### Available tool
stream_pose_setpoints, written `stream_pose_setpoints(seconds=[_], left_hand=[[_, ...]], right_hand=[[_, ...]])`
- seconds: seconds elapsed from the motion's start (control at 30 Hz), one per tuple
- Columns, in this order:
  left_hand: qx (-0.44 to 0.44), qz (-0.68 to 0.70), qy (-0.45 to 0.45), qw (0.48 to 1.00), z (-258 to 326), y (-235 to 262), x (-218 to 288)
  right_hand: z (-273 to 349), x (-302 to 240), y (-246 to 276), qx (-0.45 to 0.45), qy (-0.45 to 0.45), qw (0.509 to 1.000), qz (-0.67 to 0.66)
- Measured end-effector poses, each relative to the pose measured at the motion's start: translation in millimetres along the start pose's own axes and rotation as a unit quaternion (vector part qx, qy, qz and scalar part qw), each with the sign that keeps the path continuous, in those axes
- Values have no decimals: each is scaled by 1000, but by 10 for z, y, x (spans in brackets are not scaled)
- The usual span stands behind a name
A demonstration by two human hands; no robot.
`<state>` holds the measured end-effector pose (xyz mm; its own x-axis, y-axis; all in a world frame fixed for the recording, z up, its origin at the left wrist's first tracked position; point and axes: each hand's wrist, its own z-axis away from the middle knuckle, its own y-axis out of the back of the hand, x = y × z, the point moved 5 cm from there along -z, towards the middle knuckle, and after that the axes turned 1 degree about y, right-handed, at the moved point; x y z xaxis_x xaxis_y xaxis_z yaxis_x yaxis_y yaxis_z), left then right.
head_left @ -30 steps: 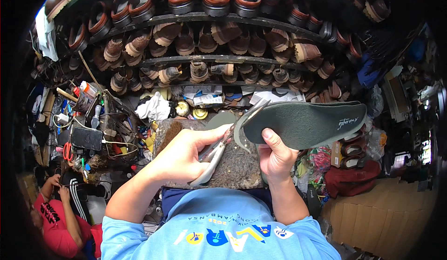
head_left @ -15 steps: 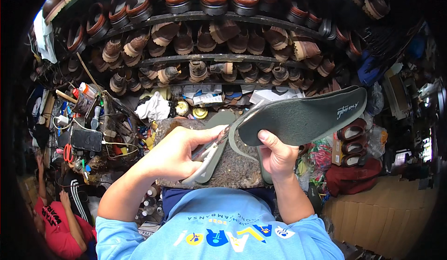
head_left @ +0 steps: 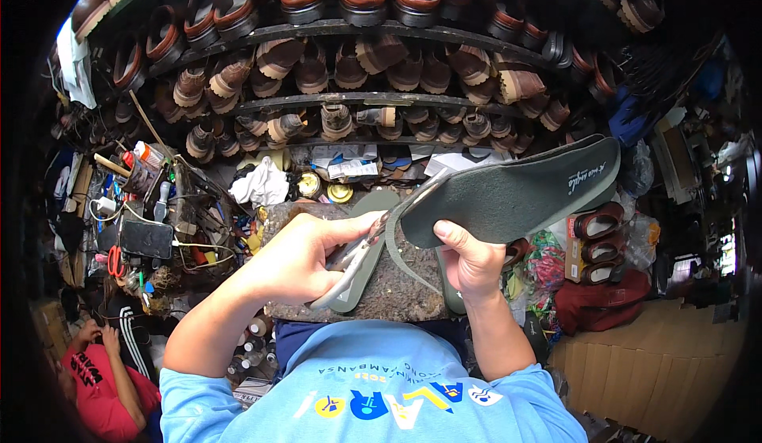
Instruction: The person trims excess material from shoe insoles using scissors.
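My right hand (head_left: 472, 262) grips a dark green insole (head_left: 508, 193) with its thumb on top; pale lettering marks its wide end, and another dark layer shows along its far edge. My left hand (head_left: 313, 256) is closed, thumb uppermost, on a pale-edged sole piece (head_left: 349, 259) next to the insole's narrow end. Between the hands a thin grey-green strip (head_left: 406, 267) curves downward. Both hands are above a rough stone-like block (head_left: 397, 304). Another green sole (head_left: 376, 201) rests on the block, partly hidden by my left hand. How the held layers join cannot be made out.
Shelves of brown shoes (head_left: 341, 66) run across the far side. At left are red scissors (head_left: 116, 262), a black phone (head_left: 148, 239) and a cluttered tool stand. Open tins (head_left: 340, 193) sit behind the block. Cardboard (head_left: 643, 364) lies at right; a person in red (head_left: 111, 387) sits at lower left.
The insole has shifted slightly left, its wide end a little too. Both hands keep their grip. The person at lower left has lowered a raised arm and brought the hands together.
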<state>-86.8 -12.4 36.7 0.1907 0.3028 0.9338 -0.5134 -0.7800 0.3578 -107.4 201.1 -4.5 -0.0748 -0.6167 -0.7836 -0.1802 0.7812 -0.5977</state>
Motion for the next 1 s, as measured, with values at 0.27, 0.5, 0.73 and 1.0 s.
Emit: stream_pose_setpoints(seconds=[0.27,0.5,0.73,1.0], left_hand=[[-1,-33,27,999,-1,68,40],[1,237,192,952,156,127,-459],[134,-229,319,910,911,-58,-1034],[174,-356,108,911,1034,-304,-677]], right_hand=[[-35,36,-3,-8,-3,1000,-4],[-210,377,33,10,-49,999,-3],[-299,721,212,34,-108,993,-39],[-9,274,408,-111,-251,945,179]])
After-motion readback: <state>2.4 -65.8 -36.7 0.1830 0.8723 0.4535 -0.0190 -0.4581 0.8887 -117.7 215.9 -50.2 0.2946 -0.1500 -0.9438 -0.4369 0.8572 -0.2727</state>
